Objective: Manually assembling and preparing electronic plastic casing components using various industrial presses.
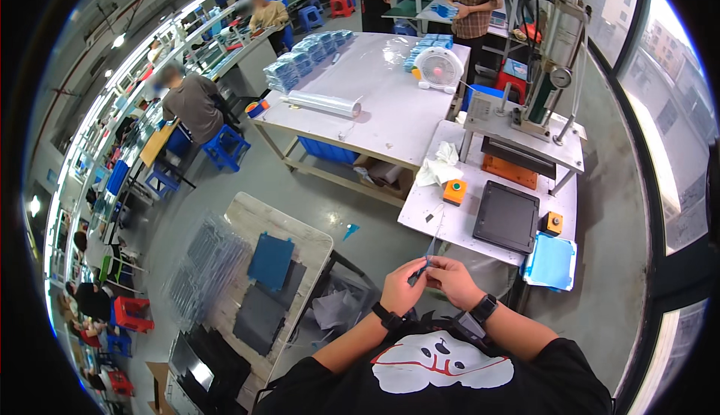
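A person looks down at their own two hands, held close together in front of their chest. The left hand (403, 285) and right hand (454, 281) both pinch a thin, narrow blue strip (429, 254), which rises upright from between the fingertips; what it is made of cannot be told. Each wrist wears a dark band.

Just beyond the hands is a white counter (450, 227) carrying a flat black tray (506, 216), an orange button box (454, 191), a smaller orange box (553, 223), a crumpled white cloth (441, 166) and a press machine (536, 107) with a round gauge. A light blue sheet (551, 261) lies at the counter's near right corner.

To the left, a lower counter (292, 224) holds a blue square panel (271, 260), grey sheets (262, 314) and a stack of clear plastic pieces (206, 269).

Farther off, a large white counter (375, 107) bears a roll of clear film (324, 103), a small white fan (439, 68) and stacks of blue packs (300, 62). Other people work along benches in the background.
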